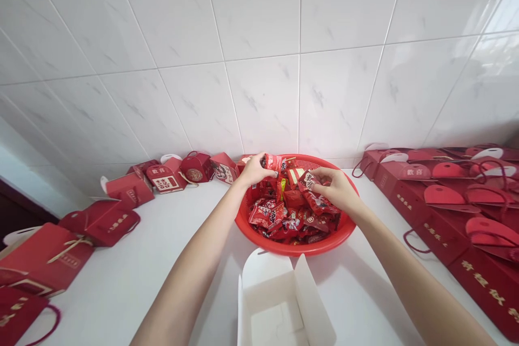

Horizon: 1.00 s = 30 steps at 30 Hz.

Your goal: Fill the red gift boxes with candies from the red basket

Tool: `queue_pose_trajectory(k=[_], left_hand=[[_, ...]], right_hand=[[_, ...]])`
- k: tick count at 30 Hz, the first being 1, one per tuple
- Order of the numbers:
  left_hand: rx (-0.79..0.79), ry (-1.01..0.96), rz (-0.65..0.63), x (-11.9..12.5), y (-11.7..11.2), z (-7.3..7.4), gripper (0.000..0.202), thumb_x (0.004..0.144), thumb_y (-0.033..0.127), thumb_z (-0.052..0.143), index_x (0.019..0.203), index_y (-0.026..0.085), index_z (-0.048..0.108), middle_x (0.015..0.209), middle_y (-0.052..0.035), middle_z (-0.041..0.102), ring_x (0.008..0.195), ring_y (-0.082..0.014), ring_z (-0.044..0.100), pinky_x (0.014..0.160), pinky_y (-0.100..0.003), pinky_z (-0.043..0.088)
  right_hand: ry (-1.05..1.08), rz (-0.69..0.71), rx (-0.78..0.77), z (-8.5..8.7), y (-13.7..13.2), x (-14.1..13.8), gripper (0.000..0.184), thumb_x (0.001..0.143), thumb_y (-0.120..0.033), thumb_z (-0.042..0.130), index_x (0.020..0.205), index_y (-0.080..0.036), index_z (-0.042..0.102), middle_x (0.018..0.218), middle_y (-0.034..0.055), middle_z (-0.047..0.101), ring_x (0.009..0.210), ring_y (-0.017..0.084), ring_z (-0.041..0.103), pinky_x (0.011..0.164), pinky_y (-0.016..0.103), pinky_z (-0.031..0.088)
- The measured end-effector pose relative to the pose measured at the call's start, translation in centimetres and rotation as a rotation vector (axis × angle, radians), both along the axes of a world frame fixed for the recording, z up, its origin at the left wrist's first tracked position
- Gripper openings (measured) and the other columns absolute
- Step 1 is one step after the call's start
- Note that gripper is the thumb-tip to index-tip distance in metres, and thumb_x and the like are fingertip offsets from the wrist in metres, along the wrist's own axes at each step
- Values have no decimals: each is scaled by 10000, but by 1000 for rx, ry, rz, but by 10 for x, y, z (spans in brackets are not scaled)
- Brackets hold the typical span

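Note:
A round red plastic basket (343, 231) stands at the back of the white counter, heaped with red-wrapped sweets (284, 216). My left hand (253, 168) is over its far left rim, fingers closed on a red sweet packet (272, 161). My right hand (337, 188) reaches in from the right and pinches another red packet (313, 190) above the pile. In front of the basket an open white box (279, 303) sits with its flaps up and nothing inside.
Small red gift boxes (166, 177) line the tiled wall at left. Red paper bags (48, 259) lie along the left edge. Rows of flat red boxes with loop handles (454, 200) fill the right side. Bare white counter (121, 281) shows between them.

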<state>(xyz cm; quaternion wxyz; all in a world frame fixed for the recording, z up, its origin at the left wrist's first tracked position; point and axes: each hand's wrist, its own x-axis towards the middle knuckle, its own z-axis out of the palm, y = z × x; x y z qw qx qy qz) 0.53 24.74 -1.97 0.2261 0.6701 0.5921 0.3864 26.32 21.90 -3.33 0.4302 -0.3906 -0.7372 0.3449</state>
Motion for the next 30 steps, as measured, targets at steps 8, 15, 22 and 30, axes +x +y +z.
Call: queue_pose_trajectory(k=[8,15,22,30], left_hand=[[-24,-458,-144,1,-18,7,454,543,262,724,972,173,608,831,11,670,724,-162,625,692,-293,528],[-173,-552,-313,1,-22,10,402,522,270,750,898,170,649,786,17,653,718,-154,618,666,-260,496],[-329,-432,-356,1,-18,4,511,698,657,724,800,157,688,748,-56,707,734,-207,659,680,-319,530],[-125,-88,-25,-5,-3,-6,304,854,424,547,728,176,670,966,-101,772,954,-243,715,869,-358,559]], right_hand=[[14,13,11,6,-4,-1,190,705,-237,611,868,-193,698,905,40,748,817,205,656,737,317,497],[20,34,-9,6,-4,-1,164,700,-241,603,831,-189,688,891,45,749,820,210,661,742,323,500],[65,46,-93,8,-7,0,168,727,-296,635,851,-188,668,909,52,747,850,217,670,751,325,511],[77,56,-111,7,-7,-1,186,731,-321,647,863,-191,664,914,58,740,862,226,674,754,338,526]])
